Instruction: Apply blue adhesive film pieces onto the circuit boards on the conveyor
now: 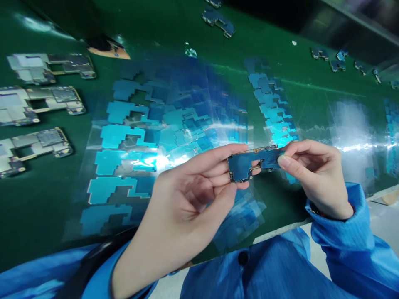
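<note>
Between my two hands is a small circuit board (241,165) with a dark blue film over its face, held above the front of the green table. My left hand (199,191) grips the board's wider left end by its edges, fingers along the top and behind, thumb at the lower corner. My right hand (311,172) pinches the narrow right end between thumb and forefinger. Under and behind my left hand lie clear sheets with blue die-cut film pieces (116,136) in a column. A narrower strip of blue film pieces (272,110) lies beyond my right hand.
Several circuit boards with silvery shields (34,104) rest at the left of the green table (149,50). A blue-faced board (218,23) lies at the back, and smaller boards (337,65) sit at the far right. More clear film sheets (246,214) lie near the front edge.
</note>
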Demonstrator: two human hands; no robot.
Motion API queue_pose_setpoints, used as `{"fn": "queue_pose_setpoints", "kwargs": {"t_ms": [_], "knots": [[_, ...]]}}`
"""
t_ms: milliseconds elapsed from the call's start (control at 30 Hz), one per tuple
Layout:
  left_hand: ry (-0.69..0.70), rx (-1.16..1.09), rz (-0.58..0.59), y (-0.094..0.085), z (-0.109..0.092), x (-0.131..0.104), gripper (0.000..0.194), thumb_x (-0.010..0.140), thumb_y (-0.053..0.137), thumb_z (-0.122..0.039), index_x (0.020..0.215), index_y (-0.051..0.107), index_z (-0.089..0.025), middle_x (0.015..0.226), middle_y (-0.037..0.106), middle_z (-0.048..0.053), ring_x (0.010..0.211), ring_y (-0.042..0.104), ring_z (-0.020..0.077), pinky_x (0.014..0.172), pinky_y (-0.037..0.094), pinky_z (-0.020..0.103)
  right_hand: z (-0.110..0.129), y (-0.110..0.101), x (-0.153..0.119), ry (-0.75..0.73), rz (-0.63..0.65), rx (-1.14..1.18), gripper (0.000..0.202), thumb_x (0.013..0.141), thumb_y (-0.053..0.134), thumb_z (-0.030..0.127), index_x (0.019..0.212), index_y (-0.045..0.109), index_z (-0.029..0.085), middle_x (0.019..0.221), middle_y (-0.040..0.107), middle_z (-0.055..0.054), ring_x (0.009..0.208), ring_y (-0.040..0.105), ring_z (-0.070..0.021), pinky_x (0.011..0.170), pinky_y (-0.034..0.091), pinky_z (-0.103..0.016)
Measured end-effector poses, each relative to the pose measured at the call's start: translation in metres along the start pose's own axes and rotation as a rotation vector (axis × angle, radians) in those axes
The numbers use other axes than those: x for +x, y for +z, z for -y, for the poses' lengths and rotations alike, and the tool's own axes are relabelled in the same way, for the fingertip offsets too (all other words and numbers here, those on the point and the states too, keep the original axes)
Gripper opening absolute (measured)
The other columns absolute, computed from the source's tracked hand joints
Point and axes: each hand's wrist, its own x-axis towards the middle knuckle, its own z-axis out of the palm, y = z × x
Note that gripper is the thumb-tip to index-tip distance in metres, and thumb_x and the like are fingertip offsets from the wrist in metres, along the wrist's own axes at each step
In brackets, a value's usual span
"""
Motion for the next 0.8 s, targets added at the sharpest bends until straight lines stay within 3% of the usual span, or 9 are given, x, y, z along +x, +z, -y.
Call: {"fn": "queue_pose_setpoints", "kwargs": {"t_ms": [300, 500, 800], "knots": [[0.096, 0.179, 0.007, -0.007, 0.002, 0.001, 0.030, 0.075, 0.073, -0.021, 0.104, 0.075, -0.027, 0.084, 0.078, 0.000, 0.071, 0.075, 0.0197, 0.076, 0.062, 0.028, -0.001, 0.000, 0.000, -0.012, 0.011, 0.009, 0.009, 0.075, 0.077, 0.015, 0.075, 0.072, 0.022, 0.071, 0.068, 0.003, 0.059, 0.061, -0.0076, 0.050, 0.051, -0.018], [0.062, 0.044, 0.018, -0.004, 0.006, 0.004, 0.026, 0.075, 0.074, -0.022, 0.100, 0.075, -0.028, 0.084, 0.078, 0.000, 0.068, 0.074, 0.0184, 0.072, 0.062, 0.025, 0.000, 0.002, 0.000, -0.006, 0.005, 0.024, 0.012, 0.073, 0.077, 0.012, 0.074, 0.071, 0.022, 0.069, 0.068, 0.004, 0.057, 0.059, -0.0072, 0.049, 0.050, -0.017], [0.064, 0.021, 0.031, -0.008, 0.011, 0.010, 0.023, 0.073, 0.077, -0.023, 0.096, 0.075, -0.026, 0.074, 0.077, 0.000, 0.067, 0.074, 0.0201, 0.068, 0.063, 0.025, 0.001, 0.005, 0.000, -0.002, 0.019, 0.051, 0.015, 0.072, 0.075, 0.006, 0.073, 0.072, 0.021, 0.069, 0.070, 0.004, 0.056, 0.061, -0.0057, 0.050, 0.052, -0.014]]}}
